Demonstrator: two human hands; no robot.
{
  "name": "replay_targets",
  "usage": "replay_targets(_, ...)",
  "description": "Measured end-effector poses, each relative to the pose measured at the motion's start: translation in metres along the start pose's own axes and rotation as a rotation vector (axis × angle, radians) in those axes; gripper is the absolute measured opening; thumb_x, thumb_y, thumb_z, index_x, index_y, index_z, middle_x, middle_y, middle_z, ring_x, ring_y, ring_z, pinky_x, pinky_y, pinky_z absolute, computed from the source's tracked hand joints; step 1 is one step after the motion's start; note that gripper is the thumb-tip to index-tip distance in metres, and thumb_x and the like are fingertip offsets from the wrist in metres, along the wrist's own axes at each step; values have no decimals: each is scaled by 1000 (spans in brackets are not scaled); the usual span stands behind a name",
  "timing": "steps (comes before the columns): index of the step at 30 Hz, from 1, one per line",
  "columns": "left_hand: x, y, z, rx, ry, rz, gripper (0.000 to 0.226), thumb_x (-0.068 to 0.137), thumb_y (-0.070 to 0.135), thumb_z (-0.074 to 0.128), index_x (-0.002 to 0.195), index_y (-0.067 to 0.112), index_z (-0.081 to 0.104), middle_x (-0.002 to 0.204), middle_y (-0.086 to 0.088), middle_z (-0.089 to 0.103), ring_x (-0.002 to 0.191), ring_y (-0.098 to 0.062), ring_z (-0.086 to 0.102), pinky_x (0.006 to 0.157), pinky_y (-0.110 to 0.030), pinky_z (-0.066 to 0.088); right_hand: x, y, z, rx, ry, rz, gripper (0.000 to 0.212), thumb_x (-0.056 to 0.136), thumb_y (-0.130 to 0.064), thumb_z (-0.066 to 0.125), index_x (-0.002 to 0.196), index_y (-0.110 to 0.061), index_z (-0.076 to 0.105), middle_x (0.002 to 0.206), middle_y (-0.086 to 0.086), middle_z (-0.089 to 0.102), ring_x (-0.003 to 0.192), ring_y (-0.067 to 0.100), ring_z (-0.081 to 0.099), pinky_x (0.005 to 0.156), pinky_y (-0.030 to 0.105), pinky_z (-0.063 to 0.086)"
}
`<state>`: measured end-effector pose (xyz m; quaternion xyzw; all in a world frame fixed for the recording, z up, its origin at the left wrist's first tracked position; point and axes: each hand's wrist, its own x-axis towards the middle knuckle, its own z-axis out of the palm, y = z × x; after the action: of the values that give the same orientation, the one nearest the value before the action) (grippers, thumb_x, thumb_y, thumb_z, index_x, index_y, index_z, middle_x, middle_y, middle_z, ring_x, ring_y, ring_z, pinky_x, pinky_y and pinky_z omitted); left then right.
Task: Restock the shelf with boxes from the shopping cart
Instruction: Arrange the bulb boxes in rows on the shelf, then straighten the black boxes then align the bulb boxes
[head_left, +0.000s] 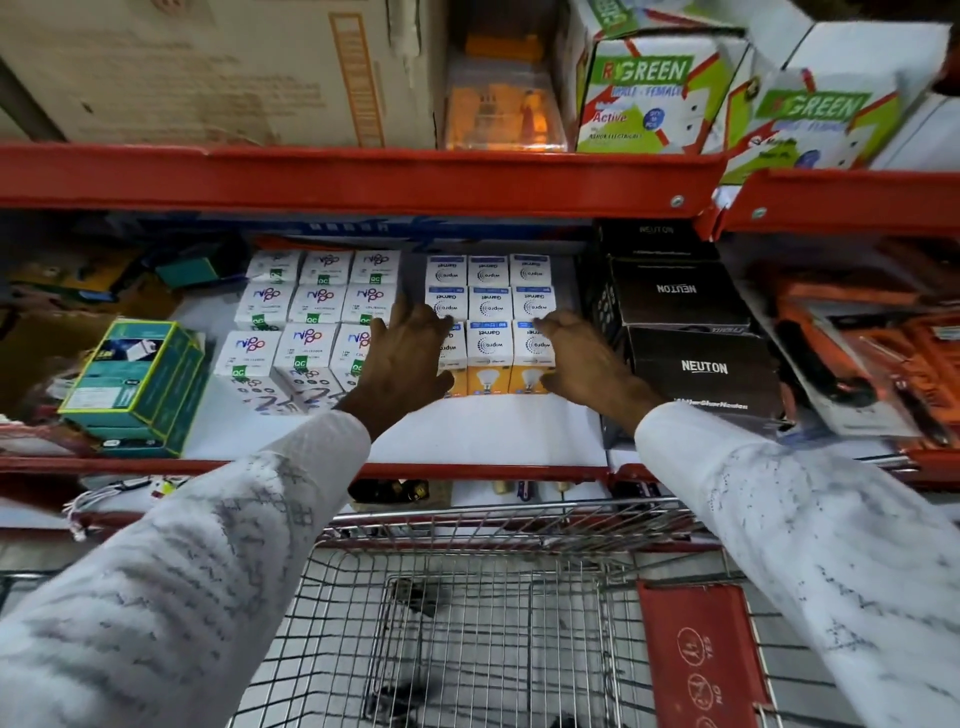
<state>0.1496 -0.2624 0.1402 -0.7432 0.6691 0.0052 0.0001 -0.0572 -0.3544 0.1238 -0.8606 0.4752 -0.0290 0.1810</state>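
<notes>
Small white-and-yellow bulb boxes (489, 349) stand in rows, three across, on the white shelf board (483, 431). My left hand (408, 358) presses flat against the left side of the front row, fingers spread. My right hand (582, 358) rests against the right side of the same row, fingers spread over the right box. Neither hand lifts a box. Below me the wire shopping cart (467, 623) shows only its mesh floor; no boxes are visible in it.
White boxes with purple print (306, 332) fill the shelf left of the bulb boxes. A green box (137, 379) sits further left. Black cartons (701, 364) stack close on the right. Orange packs (883, 353) lie beyond. A red shelf beam (363, 176) runs overhead.
</notes>
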Motion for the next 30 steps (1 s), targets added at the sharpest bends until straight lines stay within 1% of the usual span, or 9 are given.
replay_targets(5,-28,25,-10,-13,82,31,74,78,39,69,144,16,44,148,-13,45,137,-39,37,104,-57,36,-40,3,-5,-82,-10,-80,86,77,-21,71,151,-12,26,160,8,25,145,30,27,117,43,30)
replay_targets(9,-49,68,-15,-81,231,117,67,76,36,67,138,15,51,146,-13,49,130,-39,43,99,-52,44,-93,7,-18,-227,149,-101,75,84,-28,60,151,-15,27,162,6,21,149,32,16,119,48,24)
replay_targets(12,-54,105,-5,-380,203,85,63,78,32,66,137,15,54,145,-12,49,131,-35,43,104,-46,41,-121,23,-26,-233,272,-68,65,86,-21,51,148,-13,34,161,9,24,150,35,14,119,53,20)
replay_targets(15,-53,146,8,-759,124,-2,58,79,31,68,133,11,58,137,-13,56,128,-31,51,106,-26,34,-141,50,-37,-204,338,61,59,91,-25,38,149,-14,33,161,9,23,150,35,11,119,53,20)
replay_targets(16,-51,157,10,-834,104,-38,56,81,29,70,131,9,59,135,-13,58,124,-30,55,104,-24,35,-144,59,-40,-189,363,118,58,92,-27,35,148,-14,34,161,11,24,149,36,13,119,53,20)
replay_targets(18,-45,183,7,-959,45,-131,55,84,27,74,133,9,58,135,-11,59,117,-29,60,102,-31,45,-147,80,-45,-172,393,245,58,92,-28,35,147,-11,35,156,19,31,145,41,22,119,53,20)
replay_targets(22,-29,218,5,-1166,-111,-344,56,87,38,70,136,16,55,135,-7,61,115,-29,63,101,-41,51,-143,118,-49,30,295,473,69,86,-36,39,147,-11,22,142,29,42,132,47,37,111,51,33)
replay_targets(26,-21,229,12,-1204,-60,-431,33,85,34,72,115,23,64,102,3,67,106,-24,67,96,-42,54,-143,126,-56,228,276,423,56,87,-22,53,139,-12,36,118,20,65,115,36,57,93,36,38)
replay_targets(30,-22,238,15,-1181,-21,-457,42,84,35,73,123,20,63,111,-4,73,104,-24,69,94,-36,55,-140,140,-54,248,319,377,59,87,-15,52,143,-18,37,122,16,63,118,33,53,87,32,28)
